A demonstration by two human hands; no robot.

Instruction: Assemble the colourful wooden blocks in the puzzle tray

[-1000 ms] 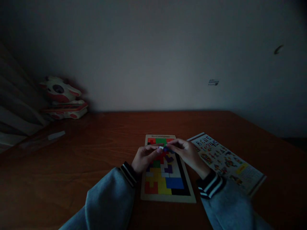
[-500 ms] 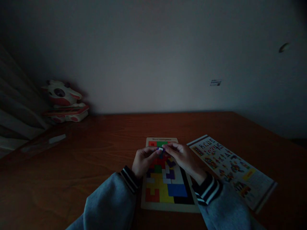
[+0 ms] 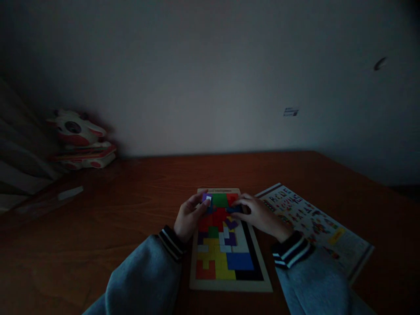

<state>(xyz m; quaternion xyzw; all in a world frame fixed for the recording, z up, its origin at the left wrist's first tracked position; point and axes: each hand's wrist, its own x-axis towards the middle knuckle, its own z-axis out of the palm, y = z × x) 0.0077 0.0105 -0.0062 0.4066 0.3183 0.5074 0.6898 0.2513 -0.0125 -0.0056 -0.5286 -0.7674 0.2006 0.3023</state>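
Note:
A wooden puzzle board (image 3: 229, 285) with coloured block pieces lies in front of me, partly covered by my hands. My left hand (image 3: 188, 218) pinches a small white piece (image 3: 209, 200) over the board's upper left, with purple showing beside it. On the upper right side, the thumb and fingers of my right hand (image 3: 259, 215) close around a dark blue puzzle piece (image 3: 232, 209). Just below that hand, a purple piece (image 3: 231, 223) sits tilted on top of others. A large blue piece (image 3: 240, 261) lies lower down, beside a bare black strip of the board.
A printed sheet (image 3: 323, 229) with pictures of shapes lies to the right, partly under my right sleeve. A cow-shaped toy (image 3: 80, 140) stands at the back left against the wall. A pale strip (image 3: 70, 192) lies on the wooden table (image 3: 131, 218) at left.
My hands have parted. The left moved slightly left with the white piece; the right moved right and down to the dark blue piece. The view shifted a little.

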